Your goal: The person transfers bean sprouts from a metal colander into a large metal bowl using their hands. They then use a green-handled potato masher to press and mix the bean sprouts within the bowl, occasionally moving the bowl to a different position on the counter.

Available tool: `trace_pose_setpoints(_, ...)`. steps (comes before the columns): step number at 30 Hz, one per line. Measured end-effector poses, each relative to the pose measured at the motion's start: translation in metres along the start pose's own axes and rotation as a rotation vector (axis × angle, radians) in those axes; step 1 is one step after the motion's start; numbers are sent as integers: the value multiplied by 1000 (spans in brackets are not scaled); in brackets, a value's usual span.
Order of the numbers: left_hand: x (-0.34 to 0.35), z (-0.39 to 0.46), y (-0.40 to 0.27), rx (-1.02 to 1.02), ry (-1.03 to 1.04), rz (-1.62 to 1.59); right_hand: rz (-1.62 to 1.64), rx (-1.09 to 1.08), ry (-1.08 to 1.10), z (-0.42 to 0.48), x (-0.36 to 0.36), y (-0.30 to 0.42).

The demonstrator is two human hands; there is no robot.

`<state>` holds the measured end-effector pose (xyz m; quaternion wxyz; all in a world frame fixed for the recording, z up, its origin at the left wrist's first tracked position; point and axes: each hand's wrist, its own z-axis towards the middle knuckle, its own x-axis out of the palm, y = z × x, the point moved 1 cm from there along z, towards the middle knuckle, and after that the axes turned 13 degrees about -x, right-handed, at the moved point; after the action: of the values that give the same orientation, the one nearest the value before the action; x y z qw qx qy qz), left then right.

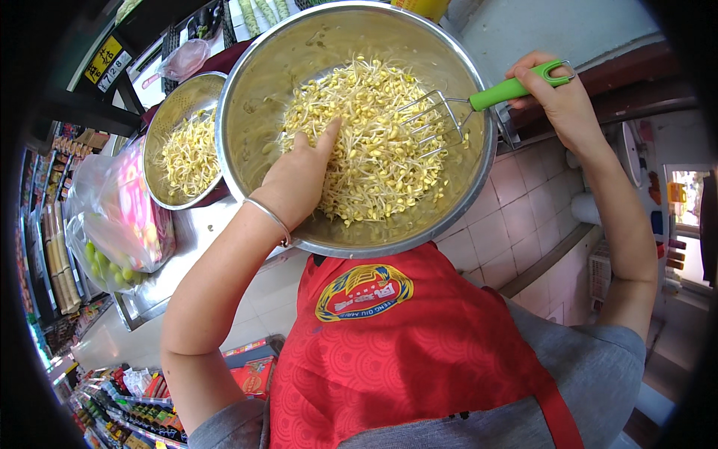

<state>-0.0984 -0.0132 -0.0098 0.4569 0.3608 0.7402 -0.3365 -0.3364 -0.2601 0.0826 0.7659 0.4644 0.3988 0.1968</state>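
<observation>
Yellow soybean sprouts point(376, 140) lie heaped in a large stainless-steel bowl point(252, 151). My left hand point(297, 177) reaches over the bowl's near left rim, its fingers spread at the heap's left side; some fingertips are hidden. My right hand point(547, 95) grips the green handle of a wire-tined tool point(505, 92) beyond the bowl's right rim. The tool's metal tines rest on the right part of the sprouts. Left of the bowl, a smaller perforated metal colander point(162, 120) holds more sprouts point(190, 157).
Clear plastic bags point(106, 213), one with green fruit, sit beside the colander on a metal table point(190, 236). A pink plastic bag point(188, 59) lies beyond it. Stocked shelves point(146, 421) stand at lower left. Tiled floor point(510, 202) and a wall ledge point(617, 84) are at right.
</observation>
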Motion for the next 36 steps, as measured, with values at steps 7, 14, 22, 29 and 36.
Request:
trace_pose_setpoints(7,2,2,3,19,6,-170,99,56,-12,-4,2,-16)
trace_pose_setpoints(14,-1,6,1,26,77,-287,249,120,-9,-5,14,-42)
trace_pose_setpoints(22,0,6,2,67,5,-413,271,131,-23,4,41,-36)
trace_pose_setpoints(29,-3,8,4,87,-76,-453,287,141,-50,6,43,-38)
trace_pose_setpoints(36,-5,10,5,104,-112,-487,312,126,-43,9,58,-34)
